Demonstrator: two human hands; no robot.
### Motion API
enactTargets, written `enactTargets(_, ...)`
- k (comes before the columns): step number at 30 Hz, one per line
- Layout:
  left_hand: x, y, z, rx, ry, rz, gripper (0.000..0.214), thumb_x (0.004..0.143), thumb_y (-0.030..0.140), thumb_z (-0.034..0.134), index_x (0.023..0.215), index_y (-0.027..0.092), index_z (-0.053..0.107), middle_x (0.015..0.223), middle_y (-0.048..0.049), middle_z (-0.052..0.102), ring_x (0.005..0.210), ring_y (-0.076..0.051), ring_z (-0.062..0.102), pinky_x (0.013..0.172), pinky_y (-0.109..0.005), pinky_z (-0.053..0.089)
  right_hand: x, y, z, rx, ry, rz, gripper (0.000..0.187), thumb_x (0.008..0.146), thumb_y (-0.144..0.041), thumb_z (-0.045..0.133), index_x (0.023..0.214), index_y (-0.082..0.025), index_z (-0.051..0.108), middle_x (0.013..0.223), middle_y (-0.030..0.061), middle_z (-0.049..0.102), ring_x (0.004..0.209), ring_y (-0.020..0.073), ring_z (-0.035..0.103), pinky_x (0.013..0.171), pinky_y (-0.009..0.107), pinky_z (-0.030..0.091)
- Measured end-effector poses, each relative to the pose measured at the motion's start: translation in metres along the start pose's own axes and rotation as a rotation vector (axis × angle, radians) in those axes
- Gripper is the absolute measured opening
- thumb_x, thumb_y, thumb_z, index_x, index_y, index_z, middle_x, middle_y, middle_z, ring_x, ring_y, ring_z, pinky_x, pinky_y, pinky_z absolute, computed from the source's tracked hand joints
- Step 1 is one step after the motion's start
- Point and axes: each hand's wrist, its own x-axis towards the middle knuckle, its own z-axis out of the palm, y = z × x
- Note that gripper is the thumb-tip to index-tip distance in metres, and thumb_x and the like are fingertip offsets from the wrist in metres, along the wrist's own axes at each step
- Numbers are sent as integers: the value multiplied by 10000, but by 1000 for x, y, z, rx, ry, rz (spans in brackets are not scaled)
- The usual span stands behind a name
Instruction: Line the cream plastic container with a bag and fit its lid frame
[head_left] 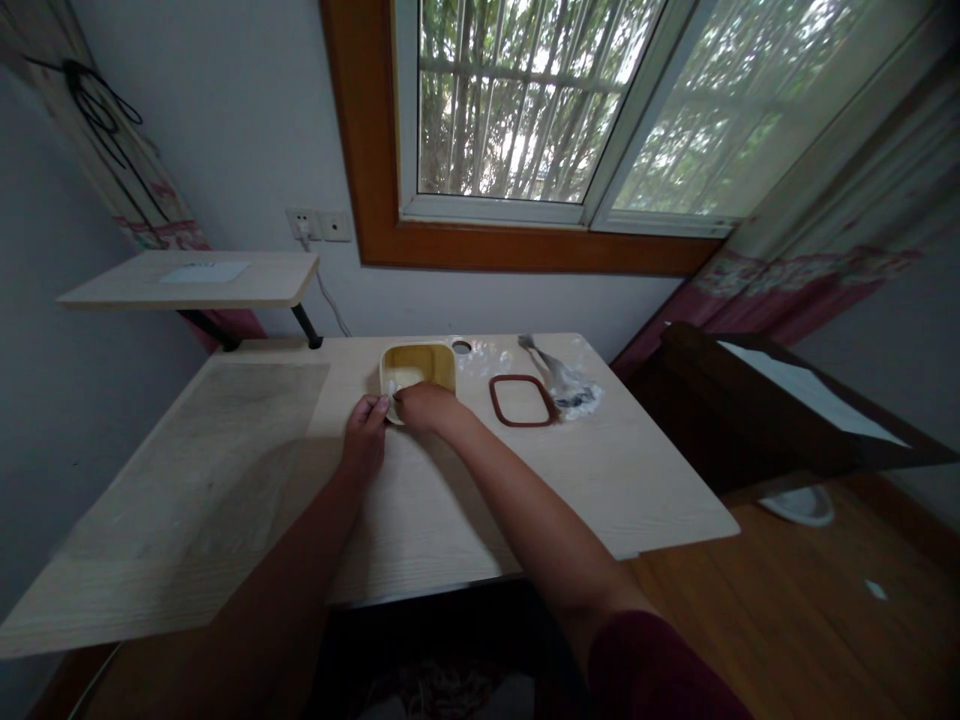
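Note:
A square yellow container (418,366) stands open near the far edge of the light wooden desk (225,470). My left hand (365,432) rests at its near-left corner, fingers curled, with a small white thing pinched at the fingertips. My right hand (421,404) lies closed against the container's front rim, fingertips meeting those of the left. What the white thing is, I cannot make out. To the right lies a lid with a dark red rim (523,400), flat on the desk, and beyond it a metal utensil in a clear plastic wrapper (564,384).
A raised shelf (195,279) stands on the desk's back left. A wall socket with a white cable (315,227) sits under the window. A dark wooden piece of furniture (757,410) stands right of the desk, above a wooden floor.

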Motion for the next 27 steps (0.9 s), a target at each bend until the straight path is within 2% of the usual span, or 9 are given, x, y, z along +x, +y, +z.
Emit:
enactTargets(9, -2, -2, 1, 129, 44, -16, 357, 773, 491, 756, 758, 193, 561, 676, 23, 576, 653, -127, 546, 635, -243, 418, 27, 10, 9, 20, -40, 100, 423, 1003, -350, 445, 1291, -148, 681, 1274, 200, 670, 1134, 318, 675, 907, 385, 551)
enactTargets(15, -3, -3, 1, 109, 15, -33, 354, 782, 493, 748, 776, 189, 565, 693, 29, 574, 642, -109, 520, 646, -233, 412, 27, 10, 7, 8, -56, 132, 437, 994, -360, 455, 1287, -137, 692, 1285, 206, 663, 1143, 336, 667, 910, 407, 559)
enactTargets(21, -4, -3, 3, 148, 53, -35, 340, 788, 476, 747, 751, 189, 568, 671, 22, 573, 641, -123, 537, 634, -243, 418, 22, 6, 3, -37, -33, 196, 439, 1005, -320, 441, 1271, -85, 699, 1281, 243, 653, 1162, 339, 657, 913, 415, 561)
enactTargets(27, -7, -4, 7, 199, 36, -29, 339, 785, 469, 744, 724, 191, 560, 653, 29, 542, 631, -119, 511, 624, -239, 410, 21, 6, 2, -90, -30, 246, 371, 998, -232, 479, 1219, -53, 718, 1266, 253, 657, 1189, 349, 637, 932, 439, 553)
